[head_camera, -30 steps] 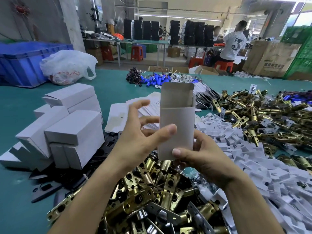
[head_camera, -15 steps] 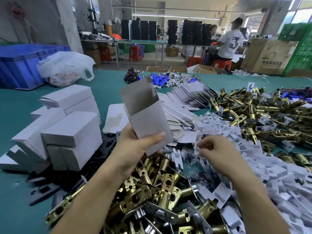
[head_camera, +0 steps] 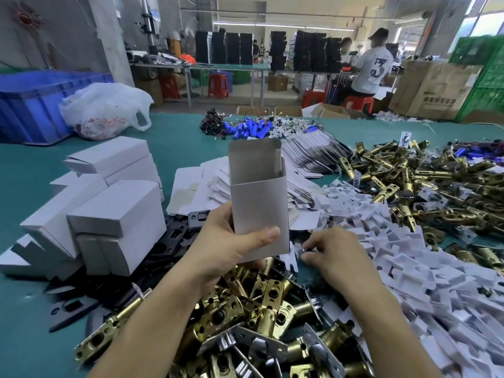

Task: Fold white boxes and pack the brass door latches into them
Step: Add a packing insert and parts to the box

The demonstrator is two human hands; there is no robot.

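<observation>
Left hand (head_camera: 226, 241) grips upright open box (head_camera: 259, 203); right hand (head_camera: 335, 255) pinches 1 small part (head_camera: 305, 250) — a hard squeeze could crush the thin walls.

Workshop — red stools (head_camera: 218, 85), tube lights (head_camera: 281, 24).

Left hand (head_camera: 223, 241) grips upright white box (head_camera: 259, 203) above brass latches (head_camera: 245, 309).

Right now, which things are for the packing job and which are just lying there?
For the job: open white cardboard box in the left hand; pile of brass door latches; stack of folded white boxes; flat white box blanks.
Just lying about: blue plastic crate; white plastic bag; heap of small blue cylinders.
</observation>
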